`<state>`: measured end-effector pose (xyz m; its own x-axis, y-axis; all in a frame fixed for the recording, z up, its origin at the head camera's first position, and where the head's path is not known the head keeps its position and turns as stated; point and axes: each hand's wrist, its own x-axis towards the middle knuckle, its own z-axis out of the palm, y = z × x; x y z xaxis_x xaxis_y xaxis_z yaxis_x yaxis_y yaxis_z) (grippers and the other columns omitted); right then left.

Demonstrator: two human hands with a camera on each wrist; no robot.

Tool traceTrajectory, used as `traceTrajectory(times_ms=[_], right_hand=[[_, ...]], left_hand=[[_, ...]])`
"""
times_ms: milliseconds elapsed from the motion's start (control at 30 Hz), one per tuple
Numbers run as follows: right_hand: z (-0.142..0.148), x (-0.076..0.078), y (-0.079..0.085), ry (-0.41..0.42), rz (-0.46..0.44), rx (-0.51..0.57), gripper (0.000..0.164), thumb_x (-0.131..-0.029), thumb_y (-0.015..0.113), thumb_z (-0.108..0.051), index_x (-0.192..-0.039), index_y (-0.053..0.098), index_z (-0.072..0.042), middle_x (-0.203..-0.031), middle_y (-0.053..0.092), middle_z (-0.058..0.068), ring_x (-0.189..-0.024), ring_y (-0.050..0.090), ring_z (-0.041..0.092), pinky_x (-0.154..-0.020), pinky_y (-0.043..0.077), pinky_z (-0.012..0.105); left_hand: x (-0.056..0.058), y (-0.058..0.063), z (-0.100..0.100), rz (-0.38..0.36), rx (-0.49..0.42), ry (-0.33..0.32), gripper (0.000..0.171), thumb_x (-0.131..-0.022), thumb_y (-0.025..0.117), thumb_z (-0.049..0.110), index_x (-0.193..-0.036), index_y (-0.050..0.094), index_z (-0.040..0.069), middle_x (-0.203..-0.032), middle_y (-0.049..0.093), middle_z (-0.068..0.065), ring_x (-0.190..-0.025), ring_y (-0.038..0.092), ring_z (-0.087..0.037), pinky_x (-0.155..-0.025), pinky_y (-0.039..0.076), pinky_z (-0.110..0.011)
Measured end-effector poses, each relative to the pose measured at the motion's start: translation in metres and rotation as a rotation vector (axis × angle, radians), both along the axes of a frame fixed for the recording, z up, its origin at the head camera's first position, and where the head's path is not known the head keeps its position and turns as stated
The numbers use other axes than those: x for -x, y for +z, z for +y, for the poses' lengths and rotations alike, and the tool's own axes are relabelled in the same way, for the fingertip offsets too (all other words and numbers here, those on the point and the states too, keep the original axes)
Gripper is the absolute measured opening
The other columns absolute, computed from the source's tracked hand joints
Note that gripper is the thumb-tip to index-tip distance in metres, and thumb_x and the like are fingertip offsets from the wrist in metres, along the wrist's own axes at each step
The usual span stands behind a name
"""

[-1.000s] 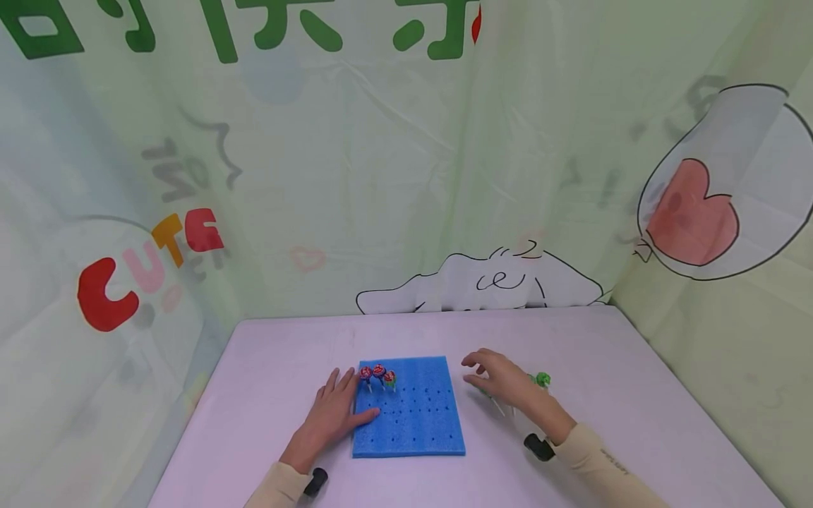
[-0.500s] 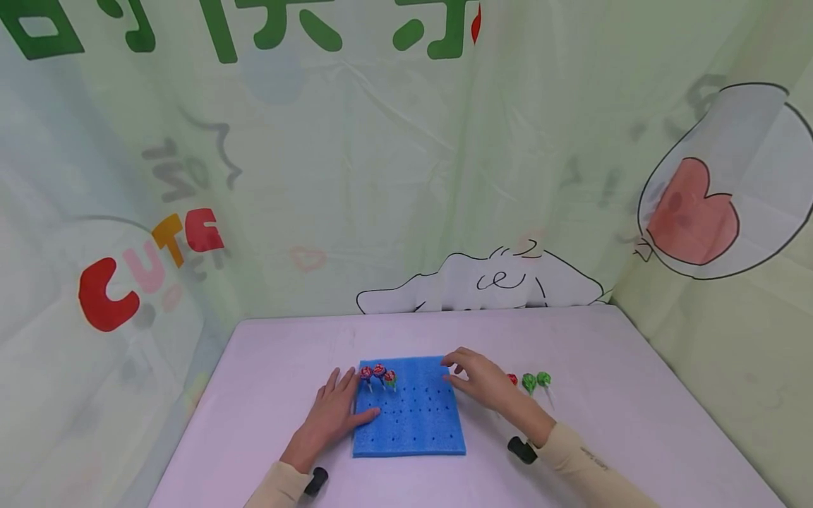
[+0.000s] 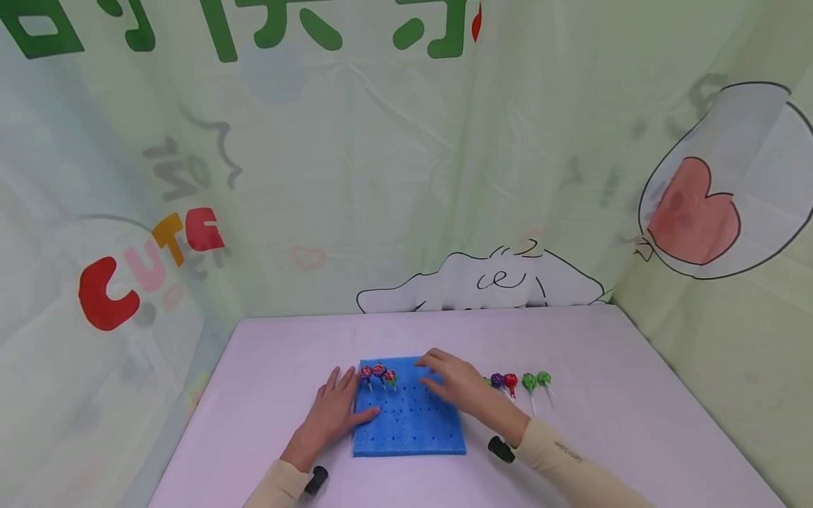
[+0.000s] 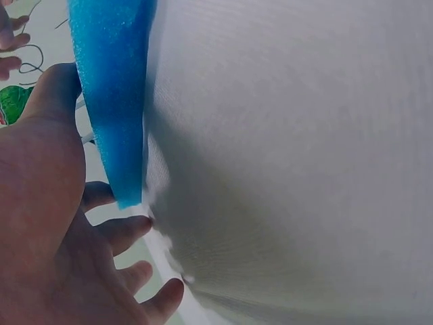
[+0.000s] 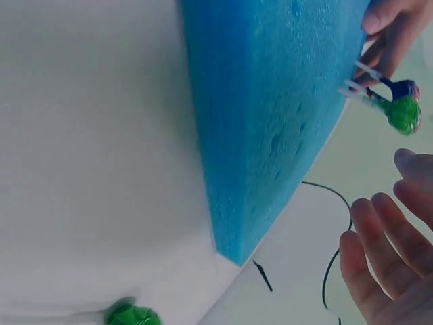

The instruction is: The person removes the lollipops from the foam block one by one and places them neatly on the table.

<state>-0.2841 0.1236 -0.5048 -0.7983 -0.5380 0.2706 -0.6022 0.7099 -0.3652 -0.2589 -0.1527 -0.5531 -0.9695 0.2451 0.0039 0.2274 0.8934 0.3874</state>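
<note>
A blue foam board (image 3: 409,430) with rows of small holes lies on the table. Three wrapped lollipops stand in its far left corner: two dark red-and-purple lollipops (image 3: 379,370) and a red-and-green lollipop (image 3: 390,378). My left hand (image 3: 330,416) rests along the board's left edge, thumb on its top, fingers spread; the left wrist view shows the fingertips by the board's corner (image 4: 128,196). Over the board's right half hovers my right hand (image 3: 460,384), thumb and fingers apart and nothing between them. In the right wrist view its fingers (image 5: 385,237) lie just below the standing lollipops' heads (image 5: 404,112).
Right of the board, several loose lollipops lie in a row on the table, among them a purple lollipop (image 3: 497,380), a red lollipop (image 3: 511,382) and a green lollipop (image 3: 529,382). A printed curtain (image 3: 406,176) hangs behind the table (image 3: 292,346).
My right hand has moved left from above the loose lollipops to over the board, uncovering the row on the table. My left hand and the standing lollipops have stayed put.
</note>
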Motion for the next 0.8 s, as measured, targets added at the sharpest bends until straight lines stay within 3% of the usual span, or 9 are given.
traceTrajectory(times_ms=[367,800], right_hand=[[-0.025,-0.005,-0.003,0.075,0.258,-0.127,0.039,-0.093,0.073,-0.029,-0.128,0.062,-0.020,-0.117,0.066,-0.003,-0.105,0.069,0.014,-0.089,0.059,0.031],[-0.041,-0.002,-0.002,0.080,0.330,-0.217,0.039,-0.093,0.073,-0.032,-0.128,0.059,-0.020,-0.117,0.064,-0.002,-0.099,0.067,0.012,-0.085,0.059,0.029]], left_hand=[[-0.002,0.002,0.000,0.023,-0.007,-0.014,0.092,-0.088,0.066,0.062,-0.151,0.040,-0.001,-0.158,0.039,-0.022,-0.150,0.024,-0.048,-0.116,0.028,-0.068],[0.000,-0.001,0.000,0.022,0.003,-0.010,0.092,-0.089,0.065,0.062,-0.151,0.041,0.000,-0.158,0.039,-0.022,-0.150,0.024,-0.048,-0.115,0.029,-0.068]])
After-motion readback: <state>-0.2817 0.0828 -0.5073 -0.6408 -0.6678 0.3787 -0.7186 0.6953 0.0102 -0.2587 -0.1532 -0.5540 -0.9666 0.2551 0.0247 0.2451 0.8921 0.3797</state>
